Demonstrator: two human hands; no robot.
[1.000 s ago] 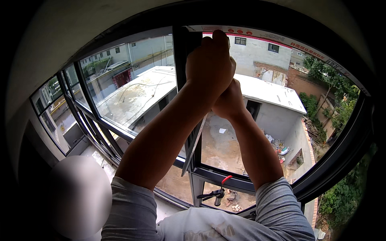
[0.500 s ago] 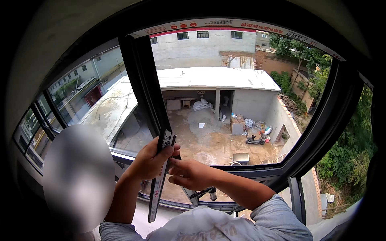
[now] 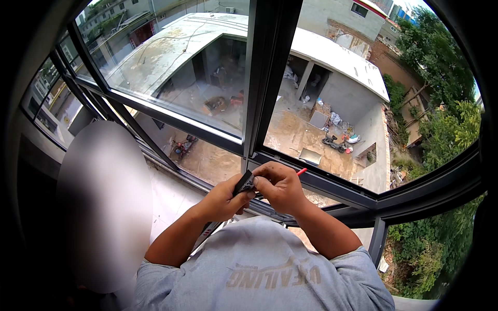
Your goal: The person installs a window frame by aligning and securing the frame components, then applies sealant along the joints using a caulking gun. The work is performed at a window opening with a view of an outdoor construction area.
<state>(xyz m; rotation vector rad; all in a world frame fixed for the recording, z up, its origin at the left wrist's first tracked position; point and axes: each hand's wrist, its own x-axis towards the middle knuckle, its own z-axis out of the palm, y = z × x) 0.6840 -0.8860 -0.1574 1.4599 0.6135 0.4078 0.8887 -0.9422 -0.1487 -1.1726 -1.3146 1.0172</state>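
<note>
My left hand is wrapped round a long black window strip with a pale printed film on one face. The strip's upper end sticks out past my thumb, and its lower part runs down beside my left forearm, mostly hidden. Against that upper end, my right hand is closed, thumb and forefinger pinched at the strip's edge. A thin red pen-like stick juts out from behind the right hand's knuckles; its other end is hidden by the fingers.
Dark window frame bars stand just beyond my hands, with a thick upright between panes. A pale sill or floor lies at left, beside a large blurred patch. Far below outside is a yard with a scooter.
My view has turned down and left. Both hands have come lower and closer to my body, and the strip is now tilted and foreshortened. The red stick has come into sight.
</note>
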